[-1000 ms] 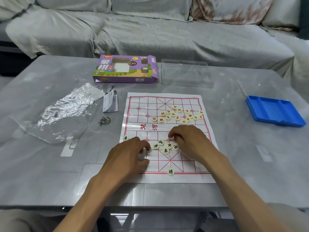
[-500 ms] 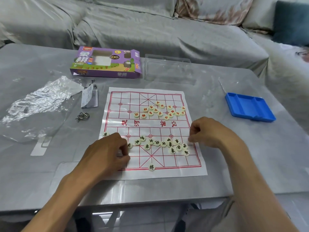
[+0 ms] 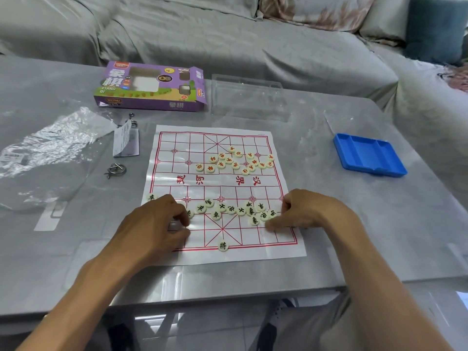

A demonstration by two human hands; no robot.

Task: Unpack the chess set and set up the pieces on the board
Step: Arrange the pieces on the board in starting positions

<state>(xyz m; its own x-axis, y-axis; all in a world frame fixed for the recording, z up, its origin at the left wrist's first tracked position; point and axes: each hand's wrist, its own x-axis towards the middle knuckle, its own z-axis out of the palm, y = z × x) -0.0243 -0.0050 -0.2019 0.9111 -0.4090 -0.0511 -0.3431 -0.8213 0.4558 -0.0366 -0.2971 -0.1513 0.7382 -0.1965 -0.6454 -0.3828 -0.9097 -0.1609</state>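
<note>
The paper chess board (image 3: 177, 148) with its red grid lies flat on the grey table. Several red-lettered pieces (image 3: 238, 160) are bunched on its far half. Several black-lettered pieces (image 3: 231, 210) are strewn across the near half. One black piece (image 3: 222, 246) stands alone on the near edge line and another (image 3: 151, 197) at the left border. My left hand (image 3: 157, 224) rests on the board's near left, its curled fingertips pinching a half-hidden black piece (image 3: 189, 213). My right hand (image 3: 309, 211) is curled at the right end of the black pieces, thumb on the board; any grip is hidden.
The purple chess box (image 3: 152, 87) and a clear plastic tray (image 3: 249, 97) lie beyond the board. A crumpled clear bag (image 3: 50, 153), a paper tag (image 3: 125, 141) and a metal ring puzzle (image 3: 116, 169) lie to the left. A blue tray (image 3: 368, 154) sits at the right.
My right hand swept from the board's middle to its right side, spreading the black pieces into a row. My left hand stayed at the near left. The view shifted right.
</note>
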